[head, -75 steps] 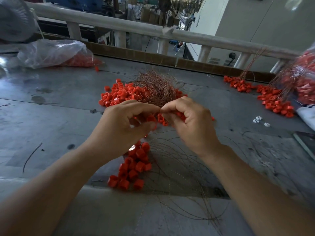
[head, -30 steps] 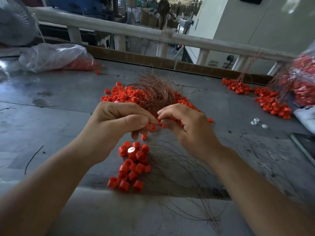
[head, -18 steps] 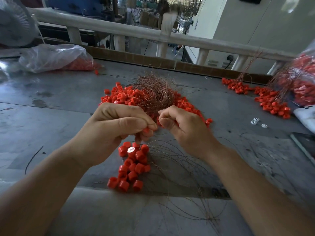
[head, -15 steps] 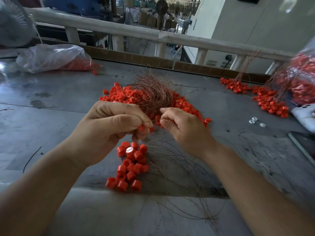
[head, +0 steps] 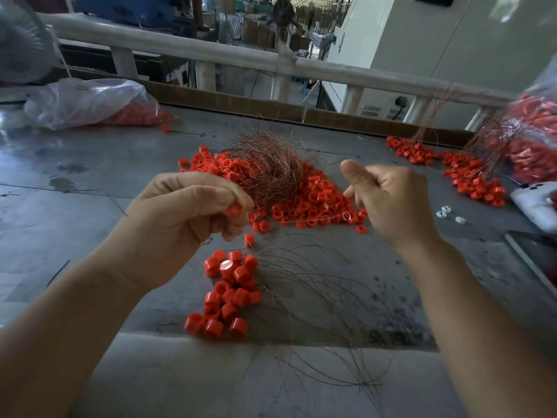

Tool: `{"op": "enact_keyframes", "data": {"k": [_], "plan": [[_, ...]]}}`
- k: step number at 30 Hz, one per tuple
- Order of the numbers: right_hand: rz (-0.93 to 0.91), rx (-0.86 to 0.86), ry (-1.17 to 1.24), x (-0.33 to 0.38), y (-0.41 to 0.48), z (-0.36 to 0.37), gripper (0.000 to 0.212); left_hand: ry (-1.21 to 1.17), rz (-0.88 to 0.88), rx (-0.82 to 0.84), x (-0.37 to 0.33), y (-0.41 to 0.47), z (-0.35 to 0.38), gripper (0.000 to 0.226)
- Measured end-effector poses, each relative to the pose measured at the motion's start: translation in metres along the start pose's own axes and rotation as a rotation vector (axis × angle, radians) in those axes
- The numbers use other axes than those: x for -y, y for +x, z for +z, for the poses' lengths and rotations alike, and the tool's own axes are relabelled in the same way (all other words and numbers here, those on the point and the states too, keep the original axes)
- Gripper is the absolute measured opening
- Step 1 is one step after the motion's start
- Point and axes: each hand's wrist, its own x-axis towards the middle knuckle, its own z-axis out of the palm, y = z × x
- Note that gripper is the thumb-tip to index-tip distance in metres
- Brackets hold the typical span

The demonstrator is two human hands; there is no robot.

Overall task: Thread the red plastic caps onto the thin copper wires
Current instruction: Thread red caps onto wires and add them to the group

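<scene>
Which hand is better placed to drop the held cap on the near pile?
Left. The left hand pinches the red cap just beyond the near pile; the right hand sits farther off to the right.

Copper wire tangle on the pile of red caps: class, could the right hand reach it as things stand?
Probably yes: the right hand hovers just beside the copper wire tangle, with only loose red caps between them and the left hand on the other side.

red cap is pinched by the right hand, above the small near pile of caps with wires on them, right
Wrong hand: the head view shows the red cap pinched by the left hand, above the small near pile of caps with wires on them.
</scene>
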Motion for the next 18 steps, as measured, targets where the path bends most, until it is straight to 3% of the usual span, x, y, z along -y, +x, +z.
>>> {"op": "enact_keyframes", "data": {"k": [4, 7, 9, 11, 15, 18], "plan": [[0.035, -0.214, 0.061, -0.006, 0.005, -0.007, 0.050, 0.090, 0.073, 0.088, -0.009, -0.004, 0.011, 0.012], [-0.017, -0.314, 0.243, 0.011, 0.002, -0.009, 0.046, 0.241, 0.084, 0.032, -0.006, -0.003, 0.016, 0.016], [-0.123, -0.208, 0.312, 0.028, -0.006, -0.005, 0.037, 0.321, 0.071, 0.000, -0.005, -0.002, 0.021, 0.017], [-0.187, 0.006, 0.364, 0.044, -0.016, 0.004, 0.024, 0.363, 0.072, -0.035, -0.002, -0.002, 0.023, 0.021], [-0.032, 0.308, 0.301, 0.060, -0.031, 0.021, 0.036, 0.475, 0.112, -0.059, 0.000, -0.001, 0.023, 0.016], [0.044, 0.407, 0.262, 0.060, -0.033, 0.025, 0.019, 0.457, 0.119, -0.081, -0.002, -0.002, 0.025, 0.016]]}}
